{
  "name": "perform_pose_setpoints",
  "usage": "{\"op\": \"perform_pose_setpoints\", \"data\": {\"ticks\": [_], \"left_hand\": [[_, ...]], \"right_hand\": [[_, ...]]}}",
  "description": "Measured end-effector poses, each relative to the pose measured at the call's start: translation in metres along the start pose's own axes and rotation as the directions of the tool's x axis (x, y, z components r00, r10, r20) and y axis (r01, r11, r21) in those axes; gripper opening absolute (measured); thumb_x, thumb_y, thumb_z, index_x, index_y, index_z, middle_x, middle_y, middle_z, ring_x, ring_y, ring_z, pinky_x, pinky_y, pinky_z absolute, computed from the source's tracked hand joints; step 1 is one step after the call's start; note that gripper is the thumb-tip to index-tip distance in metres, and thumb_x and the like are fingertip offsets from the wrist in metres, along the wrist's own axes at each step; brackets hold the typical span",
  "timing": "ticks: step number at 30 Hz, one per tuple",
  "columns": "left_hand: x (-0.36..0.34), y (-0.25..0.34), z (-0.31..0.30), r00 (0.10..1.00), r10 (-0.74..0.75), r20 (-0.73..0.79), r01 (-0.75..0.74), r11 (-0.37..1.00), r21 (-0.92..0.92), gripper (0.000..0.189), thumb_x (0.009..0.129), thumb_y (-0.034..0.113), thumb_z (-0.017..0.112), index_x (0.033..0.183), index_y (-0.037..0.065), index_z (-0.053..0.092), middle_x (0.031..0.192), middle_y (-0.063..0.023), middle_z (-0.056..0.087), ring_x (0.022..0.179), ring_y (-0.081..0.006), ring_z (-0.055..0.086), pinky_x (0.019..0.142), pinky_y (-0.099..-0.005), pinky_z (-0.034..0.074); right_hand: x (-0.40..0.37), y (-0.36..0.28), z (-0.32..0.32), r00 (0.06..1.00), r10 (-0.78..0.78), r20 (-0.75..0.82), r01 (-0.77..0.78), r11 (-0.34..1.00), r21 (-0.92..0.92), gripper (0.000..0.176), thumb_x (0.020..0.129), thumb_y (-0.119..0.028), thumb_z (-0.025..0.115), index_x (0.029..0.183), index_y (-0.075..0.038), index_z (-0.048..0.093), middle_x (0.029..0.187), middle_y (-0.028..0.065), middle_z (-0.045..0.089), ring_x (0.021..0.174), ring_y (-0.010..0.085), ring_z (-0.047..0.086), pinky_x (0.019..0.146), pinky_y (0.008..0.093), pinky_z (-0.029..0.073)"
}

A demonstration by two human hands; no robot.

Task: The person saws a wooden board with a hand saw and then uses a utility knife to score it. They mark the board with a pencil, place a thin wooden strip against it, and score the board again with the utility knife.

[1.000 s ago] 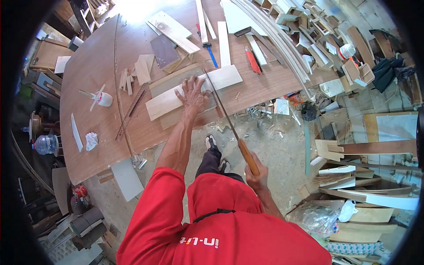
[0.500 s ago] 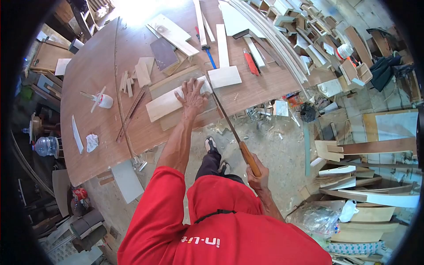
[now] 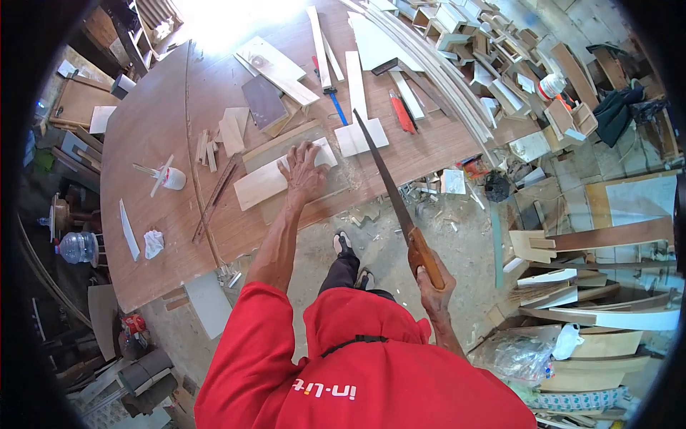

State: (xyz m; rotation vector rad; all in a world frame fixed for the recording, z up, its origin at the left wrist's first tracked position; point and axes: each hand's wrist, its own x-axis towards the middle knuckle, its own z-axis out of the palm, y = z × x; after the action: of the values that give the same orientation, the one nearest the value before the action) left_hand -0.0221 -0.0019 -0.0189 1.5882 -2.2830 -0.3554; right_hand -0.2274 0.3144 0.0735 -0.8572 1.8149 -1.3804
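My left hand (image 3: pixel 304 175) bears down on a pale wooden board (image 3: pixel 259 187), fingers bent over its far side. Under and behind that board lies a wooden base with a raised strip (image 3: pixel 282 145) along its back. The handle of a handsaw (image 3: pixel 389 184) is wrapped in my right hand (image 3: pixel 435 287), close to my body. Its long blade slants up and left, apart from the board's right end. In this view the blade tip overlaps a pale rectangular piece (image 3: pixel 351 140) on the table.
Beyond the board lie a red utility knife (image 3: pixel 402 112), a blue tool (image 3: pixel 336 106), a square (image 3: pixel 388 66) and wood offcuts. A white cup with sticks (image 3: pixel 171 178) stands left on the brown table (image 3: pixel 150 236). Wooden pieces (image 3: pixel 586 318) crowd the floor at right.
The saw has come away from the board's right end, with its blade and my right hand now further right. My left hand stays on the board.
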Motion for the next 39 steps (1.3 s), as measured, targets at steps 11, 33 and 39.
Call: {"op": "perform_pose_setpoints", "data": {"ticks": [11, 33, 39], "left_hand": [[0.067, 0.042, -0.017, 0.99, 0.084, 0.116, -0.082, 0.996, -0.03, 0.056, 0.075, 0.031, 0.072, 0.122, 0.009, 0.05, 0.121, -0.0118, 0.057, 0.125, -0.0293, 0.044, 0.101, -0.0682, 0.022], [0.079, 0.034, -0.077, 0.937, -0.296, 0.187, 0.277, 0.3, -0.913, 0.013, 0.092, 0.007, 0.054, 0.1, -0.001, 0.061, 0.09, -0.0082, 0.065, 0.075, -0.0146, 0.065, 0.054, -0.0302, 0.058], [0.063, 0.027, -0.097, 0.94, -0.093, 0.327, 0.34, 0.256, -0.905, 0.027, 0.091, 0.012, 0.06, 0.116, 0.001, 0.061, 0.097, -0.0058, 0.067, 0.083, -0.0116, 0.061, 0.07, -0.0283, 0.049]], "right_hand": [[0.076, 0.001, 0.038, 0.998, 0.027, -0.058, -0.028, 0.999, -0.023, 0.047, 0.085, -0.002, 0.061, 0.131, 0.004, 0.052, 0.114, 0.014, 0.065, 0.101, 0.0147, 0.06, 0.088, 0.0262, 0.046], [0.204, -0.009, 0.106, 0.783, -0.607, 0.134, 0.525, 0.53, -0.666, 0.06, 0.08, -0.005, 0.064, 0.138, -0.007, 0.048, 0.072, 0.0137, 0.061, 0.062, 0.03, 0.06, 0.06, 0.0417, 0.048], [0.243, 0.009, 0.129, 0.748, -0.632, 0.202, 0.57, 0.456, -0.684, 0.063, 0.077, -0.004, 0.062, 0.138, -0.007, 0.048, 0.07, 0.0132, 0.06, 0.063, 0.0296, 0.06, 0.061, 0.0426, 0.047]]}}
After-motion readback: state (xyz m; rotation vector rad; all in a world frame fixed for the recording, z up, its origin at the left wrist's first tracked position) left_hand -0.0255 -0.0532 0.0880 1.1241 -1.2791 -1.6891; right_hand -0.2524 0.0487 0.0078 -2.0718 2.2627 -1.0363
